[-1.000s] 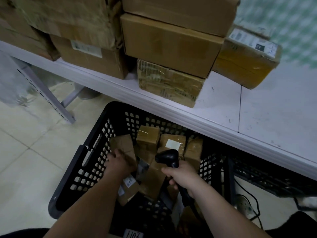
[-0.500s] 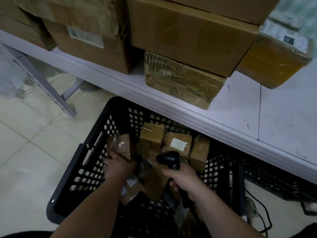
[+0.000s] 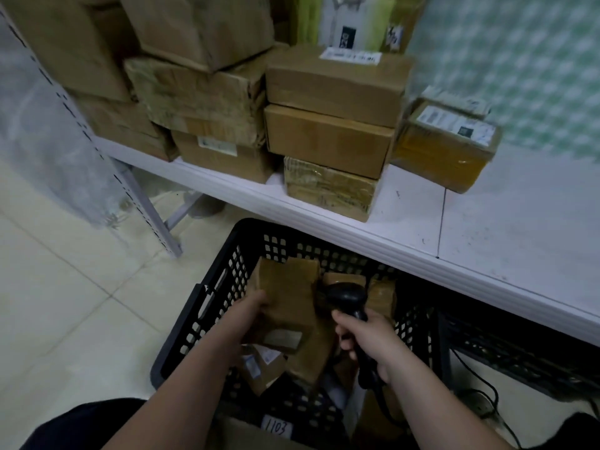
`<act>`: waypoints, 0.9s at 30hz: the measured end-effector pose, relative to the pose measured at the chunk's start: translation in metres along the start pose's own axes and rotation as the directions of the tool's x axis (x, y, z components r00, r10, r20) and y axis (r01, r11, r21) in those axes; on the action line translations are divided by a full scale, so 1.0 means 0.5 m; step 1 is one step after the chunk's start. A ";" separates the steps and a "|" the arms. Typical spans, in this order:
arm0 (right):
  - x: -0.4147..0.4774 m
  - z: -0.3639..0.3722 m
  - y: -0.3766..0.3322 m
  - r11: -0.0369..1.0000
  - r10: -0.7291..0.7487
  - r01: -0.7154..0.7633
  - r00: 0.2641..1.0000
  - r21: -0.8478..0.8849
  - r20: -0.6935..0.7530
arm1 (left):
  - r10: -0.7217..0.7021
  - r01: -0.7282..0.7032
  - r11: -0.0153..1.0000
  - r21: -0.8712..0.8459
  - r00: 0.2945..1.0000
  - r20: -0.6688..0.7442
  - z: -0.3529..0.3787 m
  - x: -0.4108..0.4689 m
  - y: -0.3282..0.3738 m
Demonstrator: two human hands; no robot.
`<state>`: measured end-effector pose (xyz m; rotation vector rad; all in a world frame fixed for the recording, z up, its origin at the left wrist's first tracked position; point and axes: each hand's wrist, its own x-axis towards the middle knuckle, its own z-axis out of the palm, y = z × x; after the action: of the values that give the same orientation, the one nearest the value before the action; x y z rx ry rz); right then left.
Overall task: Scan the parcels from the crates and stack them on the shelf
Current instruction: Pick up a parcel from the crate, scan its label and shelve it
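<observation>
Grasping parcel [image 3: 287, 300] over black crate [image 3: 194, 323], left hand [image 3: 251, 311] clasps its left edge; white label [image 3: 282, 339] faces up at near end. Right hand [image 3: 368, 337] clenched round scanner [image 3: 349, 295] handle, head just right of parcel. Step, likely: scan. Next calls for aiming scanner at label, then reach to shelf [image 3: 487, 235] beyond crate. Stacked boxes [image 3: 328, 138] crowd shelf directly beyond crate; bare stretch further right. More parcels [image 3: 259, 367] inside crate.

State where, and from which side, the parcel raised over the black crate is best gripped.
Grip its left long edge, coming from the left, as the left hand does: the parcel is flat and narrow, its white label faces up, and the scanner sits to its right.
</observation>
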<state>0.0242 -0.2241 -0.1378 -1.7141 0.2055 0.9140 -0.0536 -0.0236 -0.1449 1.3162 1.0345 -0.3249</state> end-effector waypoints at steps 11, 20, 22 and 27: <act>-0.193 -0.073 -0.054 0.905 -0.200 0.166 0.979 0.391 0.047 | 0.206 -0.178 0.972 -0.154 0.961 0.186 0.028 -0.237 0.026; -0.290 -0.143 -0.108 0.790 -0.220 0.165 0.975 0.590 0.021 | 0.505 -0.515 0.856 -0.046 0.813 0.290 0.070 -0.334 0.051; -0.302 -0.153 -0.115 0.784 -0.228 0.175 0.974 0.596 0.014 | 0.552 -0.586 0.810 0.027 0.778 0.300 0.077 -0.339 0.056; -0.325 -0.172 -0.136 0.777 -0.221 0.209 0.974 0.594 -0.053 | 0.667 -0.699 0.677 0.230 0.715 0.210 0.094 -0.345 0.082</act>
<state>-0.0085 -0.3254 0.0267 -1.1064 0.2480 0.6034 -0.0971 -0.1129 0.0092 1.8392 0.3335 0.0356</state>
